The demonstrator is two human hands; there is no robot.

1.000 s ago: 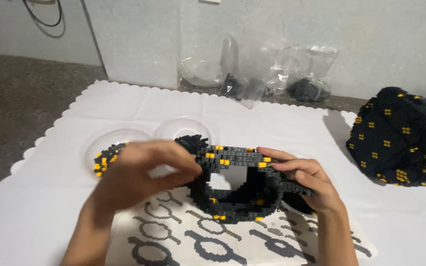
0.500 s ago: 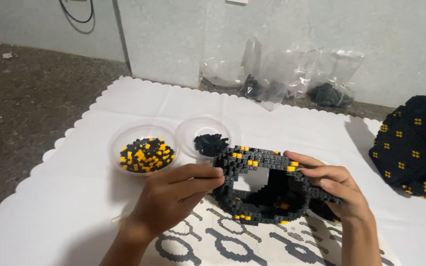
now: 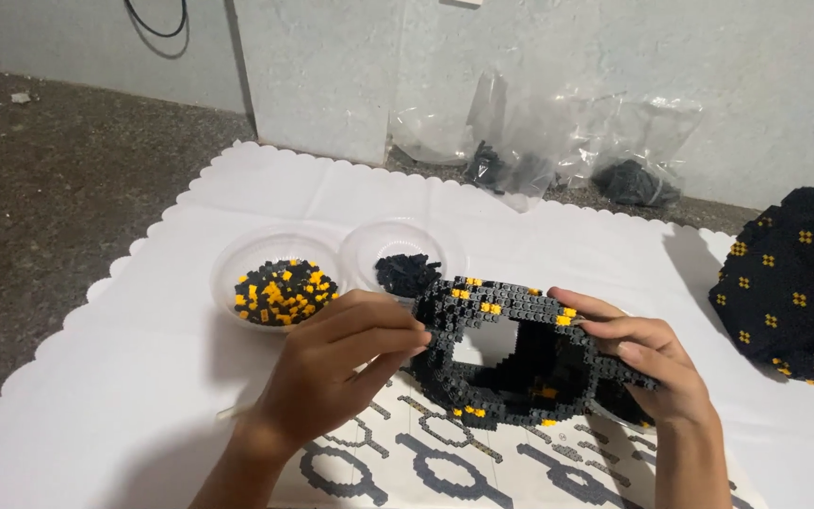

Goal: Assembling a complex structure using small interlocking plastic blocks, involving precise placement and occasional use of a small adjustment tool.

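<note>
My left hand (image 3: pixel 332 372) pinches its fingertips against the left rim of the black-and-yellow brick ring (image 3: pixel 511 353), which sits near the front edge of the white cloth (image 3: pixel 143 377) over the printed sheet (image 3: pixel 445 462). My right hand (image 3: pixel 647 363) clamps its right side; I'd best press gently. Behind stand 2 bowls (image 3: pixel 275 287).

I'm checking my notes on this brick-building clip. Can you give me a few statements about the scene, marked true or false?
1. Both hands touch the black ring model. True.
2. The left bowl holds only black bricks. False: black and yellow mixed.
3. The right hand grips the ring model's right side. True.
4. The left hand reaches into the right bowl. False: its fingertips are at the ring model's left edge.
5. The dome model is plain black. False: it has yellow dots.
</note>
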